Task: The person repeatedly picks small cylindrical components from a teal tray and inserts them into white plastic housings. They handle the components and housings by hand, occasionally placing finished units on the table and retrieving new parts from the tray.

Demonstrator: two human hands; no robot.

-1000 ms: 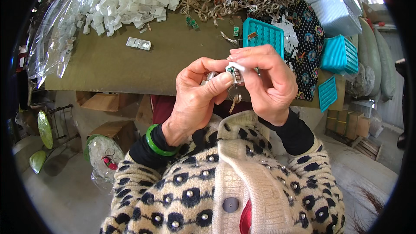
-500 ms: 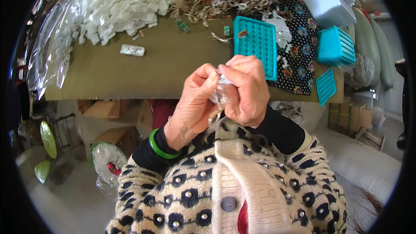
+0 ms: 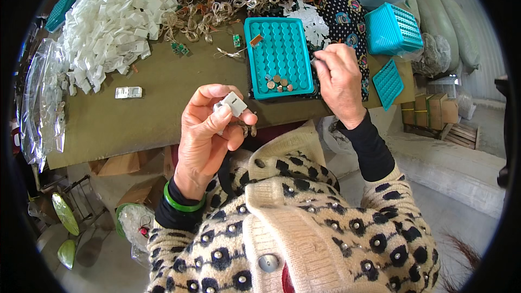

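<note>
My left hand [image 3: 202, 133] pinches a small white plastic case [image 3: 234, 104] with a dark slot between thumb and fingers. A looped clear wire [image 3: 252, 128] hangs beside its fingers. Farther right, my right hand [image 3: 344, 81] is above the dark patterned cloth, thumb and index finger pinched at the right edge of a teal tray [image 3: 287, 49]. Whatever is in that pinch is too small to make out. Several small coin-like discs [image 3: 277, 79] lie at the tray's near end, and an orange-brown strip [image 3: 256, 40] rests on its left side. White flat pieces [image 3: 309, 20] are scattered behind my right hand.
At the far left rises a heap of white plastic cases [image 3: 116, 16], beside a pile of bundled wires [image 3: 217, 0]. One white case [image 3: 128, 93] lies alone on the table [image 3: 157, 119]. Stacked teal trays [image 3: 392, 30] stand right, a single teal tray [image 3: 388, 84] nearer.
My hands, together half a second ago, are now apart. The right one has moved right to the tray's edge; the left keeps the white case. The view has shifted, and discs in the tray now show.
</note>
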